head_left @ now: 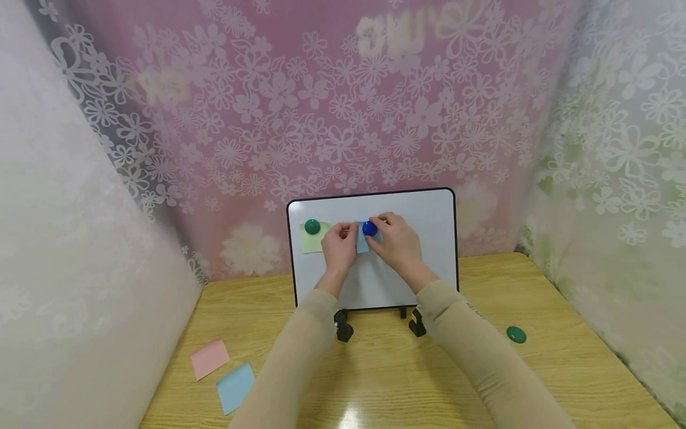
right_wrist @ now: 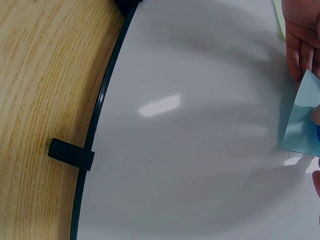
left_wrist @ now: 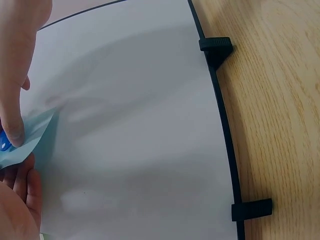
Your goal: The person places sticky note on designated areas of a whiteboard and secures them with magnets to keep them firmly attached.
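A whiteboard with a black frame stands upright on the table. Against its upper middle is a light blue sticky note, its free edge lifted off the board in the left wrist view. My left hand pinches the note at its left side. The thumb and fingers of my right hand grip a round blue magnet over the note. To the left, a green magnet sits on a pale green note on the board. Both hands partly cover the blue note.
On the wooden table, a pink note and another blue note lie at the left. A second green magnet lies at the right. Black feet support the board. Flowered curtains hang behind and at both sides.
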Action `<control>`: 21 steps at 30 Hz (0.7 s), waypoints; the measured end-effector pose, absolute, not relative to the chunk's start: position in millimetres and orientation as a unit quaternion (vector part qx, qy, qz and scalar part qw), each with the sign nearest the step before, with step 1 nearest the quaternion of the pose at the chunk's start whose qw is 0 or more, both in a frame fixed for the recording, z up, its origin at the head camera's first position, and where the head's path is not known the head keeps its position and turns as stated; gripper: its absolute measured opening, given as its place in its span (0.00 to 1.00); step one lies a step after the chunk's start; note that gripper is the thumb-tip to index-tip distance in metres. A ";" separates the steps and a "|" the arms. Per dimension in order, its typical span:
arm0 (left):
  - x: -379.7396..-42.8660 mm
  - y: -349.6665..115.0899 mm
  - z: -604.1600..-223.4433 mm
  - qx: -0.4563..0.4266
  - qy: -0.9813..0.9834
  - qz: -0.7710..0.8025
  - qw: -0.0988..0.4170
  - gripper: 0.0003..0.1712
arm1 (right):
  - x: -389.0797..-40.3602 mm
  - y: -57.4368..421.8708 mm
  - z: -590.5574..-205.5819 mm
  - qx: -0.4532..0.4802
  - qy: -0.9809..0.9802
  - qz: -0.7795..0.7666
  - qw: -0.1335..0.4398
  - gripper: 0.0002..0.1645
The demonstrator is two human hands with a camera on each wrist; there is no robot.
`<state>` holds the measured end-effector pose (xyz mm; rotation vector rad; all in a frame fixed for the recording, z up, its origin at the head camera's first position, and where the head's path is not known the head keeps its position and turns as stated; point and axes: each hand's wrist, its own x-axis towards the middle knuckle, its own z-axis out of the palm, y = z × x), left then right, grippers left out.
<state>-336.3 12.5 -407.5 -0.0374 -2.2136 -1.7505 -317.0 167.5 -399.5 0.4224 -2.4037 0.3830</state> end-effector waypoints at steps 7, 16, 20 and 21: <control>-335.9 10.9 -406.6 -0.015 -0.775 -0.611 0.160 0.15 | -318.4 165.5 -399.2 0.160 -0.920 0.148 0.327 0.28; -335.1 8.0 -406.8 -0.022 -0.782 -0.599 0.173 0.16 | -320.9 162.3 -401.2 0.154 -0.924 0.150 0.315 0.28; -335.9 7.3 -407.8 -0.023 -0.785 -0.596 0.169 0.15 | -320.3 161.3 -401.0 0.151 -0.926 0.144 0.315 0.28; -336.1 7.1 -408.1 -0.023 -0.786 -0.595 0.168 0.15 | -320.2 161.1 -400.9 0.150 -0.926 0.143 0.314 0.29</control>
